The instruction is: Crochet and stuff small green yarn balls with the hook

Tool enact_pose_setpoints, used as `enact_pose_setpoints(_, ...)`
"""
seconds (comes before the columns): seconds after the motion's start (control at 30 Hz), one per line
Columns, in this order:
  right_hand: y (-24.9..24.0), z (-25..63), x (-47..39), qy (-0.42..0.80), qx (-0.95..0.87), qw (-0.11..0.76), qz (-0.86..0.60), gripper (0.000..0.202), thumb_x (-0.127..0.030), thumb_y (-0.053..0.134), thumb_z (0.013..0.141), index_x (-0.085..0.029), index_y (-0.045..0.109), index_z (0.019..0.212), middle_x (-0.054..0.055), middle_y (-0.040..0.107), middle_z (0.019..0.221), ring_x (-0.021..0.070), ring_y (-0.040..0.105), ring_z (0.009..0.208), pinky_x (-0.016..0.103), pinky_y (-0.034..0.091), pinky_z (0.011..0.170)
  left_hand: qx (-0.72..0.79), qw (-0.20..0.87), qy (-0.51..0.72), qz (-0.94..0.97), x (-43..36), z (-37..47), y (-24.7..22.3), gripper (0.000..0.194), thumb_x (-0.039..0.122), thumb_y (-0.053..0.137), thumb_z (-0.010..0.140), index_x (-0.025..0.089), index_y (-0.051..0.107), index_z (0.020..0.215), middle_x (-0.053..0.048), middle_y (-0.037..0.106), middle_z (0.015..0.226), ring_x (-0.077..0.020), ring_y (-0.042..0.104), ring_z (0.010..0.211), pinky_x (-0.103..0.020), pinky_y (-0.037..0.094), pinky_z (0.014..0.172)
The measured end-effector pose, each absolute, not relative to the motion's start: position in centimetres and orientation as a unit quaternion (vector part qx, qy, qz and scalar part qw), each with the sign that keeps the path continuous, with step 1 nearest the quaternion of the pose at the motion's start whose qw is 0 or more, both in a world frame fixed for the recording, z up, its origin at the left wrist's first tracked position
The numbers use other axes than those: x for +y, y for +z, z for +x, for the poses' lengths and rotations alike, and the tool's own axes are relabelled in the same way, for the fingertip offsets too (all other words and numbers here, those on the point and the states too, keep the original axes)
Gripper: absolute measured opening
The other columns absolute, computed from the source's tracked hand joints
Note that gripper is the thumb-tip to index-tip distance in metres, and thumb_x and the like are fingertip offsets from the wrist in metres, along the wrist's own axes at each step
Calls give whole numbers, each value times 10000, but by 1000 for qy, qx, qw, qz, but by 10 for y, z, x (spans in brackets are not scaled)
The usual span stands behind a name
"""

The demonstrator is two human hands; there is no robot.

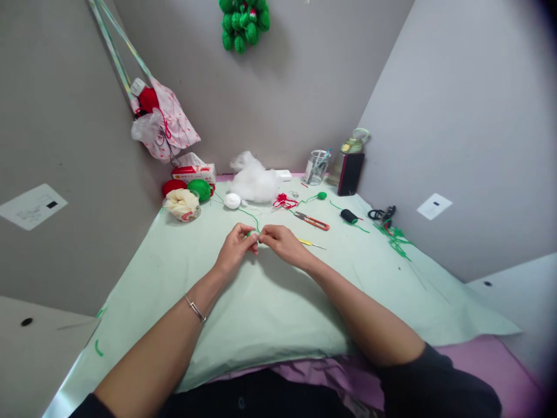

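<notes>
My left hand is closed in a pinch on a small green crochet piece, mostly hidden by the fingers. My right hand meets it at the fingertips, its fingers pinched together; what they hold is too small to make out. A green yarn strand runs from the piece back toward a green yarn ball. Beside my right hand lies a yellow-handled crochet hook, partly covered by it. Orange-handled snips rest farther back.
White stuffing, a white ball and red yarn lie behind my hands. Cream yarn sits back left. On the right are dark thread, a phone, a glass cup and green scraps.
</notes>
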State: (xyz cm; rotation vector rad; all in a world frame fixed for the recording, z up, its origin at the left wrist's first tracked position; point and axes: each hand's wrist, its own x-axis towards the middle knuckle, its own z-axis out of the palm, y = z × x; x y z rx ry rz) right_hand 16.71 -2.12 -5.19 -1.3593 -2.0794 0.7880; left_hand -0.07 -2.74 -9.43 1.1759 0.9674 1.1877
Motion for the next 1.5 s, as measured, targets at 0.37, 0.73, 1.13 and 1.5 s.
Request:
enact_pose_setpoints(0.37, -57, 138, -47, 232, -798, 215, -514, 246, -196, 430, 1023, -185, 676, 1014, 69, 748, 887, 211, 663, 807, 279, 402, 728, 465, 510, 551, 469, -20, 0, -105, 352, 341, 655, 976, 170, 628, 1282, -108, 664, 1272, -244, 683, 1056, -454, 599, 885)
enact_pose_setpoints(0.73, -40, 213, -10, 141, -786, 124, -589, 159, -170, 616, 967, -120, 703, 1090, 173, 699, 1160, 280, 653, 1114, 416, 500, 950, 455, 466, 599, 465, -15, -18, -92, 290, 323, 669, 968, 154, 656, 1204, -89, 689, 1188, -221, 692, 991, -421, 605, 845)
enact_pose_setpoints(1.13, -32, 206, -17, 356, -765, 250, -475, 195, -320, 464, 974, -189, 595, 911, -7, 617, 701, 126, 563, 563, 252, 427, 546, 423, 479, 591, 491, -19, -14, -92, 220, 273, 691, 953, 145, 662, 1130, -51, 707, 1053, -176, 697, 849, -371, 609, 778)
enact_pose_setpoints(1.5, -43, 177, -29, 495, -704, 320, -397, 255, -354, 549, 917, -151, 703, 924, -64, 485, 530, 93, 419, 490, 227, 321, 503, 407, 484, 575, 519, -28, -6, -84, 277, 241, 772, 816, 162, 629, 1041, 3, 708, 846, -150, 680, 689, -326, 559, 713)
